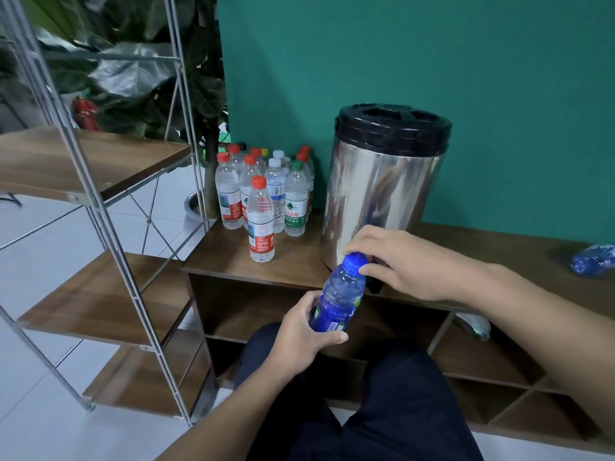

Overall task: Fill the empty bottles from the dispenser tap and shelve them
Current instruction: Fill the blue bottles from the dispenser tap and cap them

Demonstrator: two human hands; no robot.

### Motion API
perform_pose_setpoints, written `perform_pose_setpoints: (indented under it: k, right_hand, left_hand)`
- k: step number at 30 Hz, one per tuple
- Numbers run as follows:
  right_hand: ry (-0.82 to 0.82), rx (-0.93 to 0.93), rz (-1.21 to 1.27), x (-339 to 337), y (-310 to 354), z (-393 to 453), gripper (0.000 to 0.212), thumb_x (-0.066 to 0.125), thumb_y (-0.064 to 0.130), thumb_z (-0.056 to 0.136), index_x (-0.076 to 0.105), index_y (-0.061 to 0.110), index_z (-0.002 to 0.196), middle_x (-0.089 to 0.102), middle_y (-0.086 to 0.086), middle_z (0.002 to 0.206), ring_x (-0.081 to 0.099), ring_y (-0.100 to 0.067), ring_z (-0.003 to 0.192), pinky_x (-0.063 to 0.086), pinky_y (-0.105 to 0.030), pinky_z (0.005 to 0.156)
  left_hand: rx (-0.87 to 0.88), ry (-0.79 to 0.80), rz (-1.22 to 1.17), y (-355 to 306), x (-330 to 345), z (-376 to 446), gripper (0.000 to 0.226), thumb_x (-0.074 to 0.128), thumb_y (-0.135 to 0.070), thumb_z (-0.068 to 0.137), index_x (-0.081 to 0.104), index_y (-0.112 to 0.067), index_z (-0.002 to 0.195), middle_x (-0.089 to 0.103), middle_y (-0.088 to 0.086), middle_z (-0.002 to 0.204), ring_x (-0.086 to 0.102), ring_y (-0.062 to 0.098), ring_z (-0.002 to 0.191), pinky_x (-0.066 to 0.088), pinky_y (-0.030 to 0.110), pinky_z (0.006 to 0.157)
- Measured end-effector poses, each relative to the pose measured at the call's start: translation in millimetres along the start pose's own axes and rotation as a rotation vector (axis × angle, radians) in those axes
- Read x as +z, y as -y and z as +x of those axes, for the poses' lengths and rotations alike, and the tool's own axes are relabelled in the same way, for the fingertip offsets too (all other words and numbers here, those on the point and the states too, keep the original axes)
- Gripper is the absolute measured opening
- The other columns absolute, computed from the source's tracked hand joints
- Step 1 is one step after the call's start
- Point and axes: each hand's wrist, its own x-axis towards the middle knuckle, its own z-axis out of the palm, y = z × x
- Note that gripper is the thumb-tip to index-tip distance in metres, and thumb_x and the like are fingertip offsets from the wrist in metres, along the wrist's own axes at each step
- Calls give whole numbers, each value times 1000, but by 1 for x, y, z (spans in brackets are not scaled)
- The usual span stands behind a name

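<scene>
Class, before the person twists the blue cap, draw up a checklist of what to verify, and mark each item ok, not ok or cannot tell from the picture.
1. Left hand has a firm grip round the blue bottle: ok.
2. Right hand pinches the blue cap with its fingertips: ok.
3. Bottle is close to the tap under the steel dispenser: ok.
4. Bottle is upright: not ok, it tilts to the right.
5. Bottle is empty: cannot tell through the blue plastic.
6. Shelf boards of the metal rack have room for it: ok.
</scene>
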Motion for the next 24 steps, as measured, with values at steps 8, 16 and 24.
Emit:
perform_pose_setpoints:
  k: [8,16,24]
  right_hand:
    - [-6,159,-108,4,13,44,27,44,48,114,56,24,123,44,8,114,60,-23,93,52,-48,92]
    - [-416,255,226,32,15,103,24,71,41,104,67,25,122,59,9,110,57,-6,88,47,-32,89]
    - [-400,576,733,104,19,142,60,95,35,82,62,31,132,74,15,118,71,-3,105,56,-13,73]
  left_hand:
    - [47,-136,160,-14,-23,12,71,106,-23,71,67,-35,130,80,-15,120,78,10,111,65,42,100]
    - [55,-309,182,-25,-43,43,72,106,-37,73,63,-39,131,77,-21,122,76,3,111,67,35,94]
    - [61,-331,169,-23,-59,87,65,103,-18,74,66,-33,126,78,-21,115,76,2,106,59,18,83]
